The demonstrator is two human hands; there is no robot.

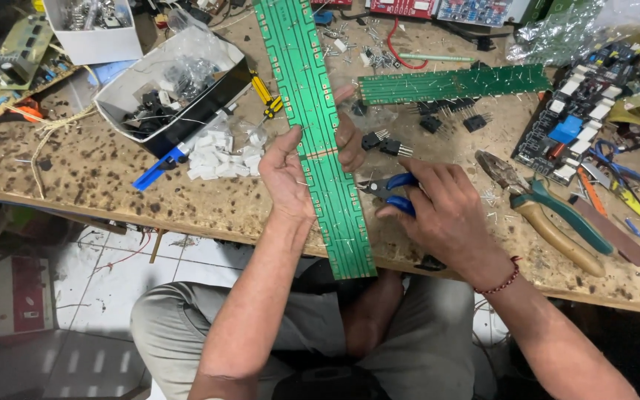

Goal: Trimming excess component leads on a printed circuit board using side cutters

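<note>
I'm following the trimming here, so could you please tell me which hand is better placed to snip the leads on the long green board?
Probably the right hand: it grips the blue-handled cutters beside the long green board, which the left hand holds.

Bright, even light from above, soft shadows, sharp centre, slight wide-angle bending at edges

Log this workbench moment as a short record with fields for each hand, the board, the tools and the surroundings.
left hand: left hand grips the long green circuit board across its middle
right hand: right hand holds blue-handled cutters, tip at the board's right edge
board: runs from the bench's far side out past its near edge
tools nearby: green-handled pliers, yellow-handled screwdriver
parts: white blocks in a clear bag, black components
surface: stained wooden bench
</note>
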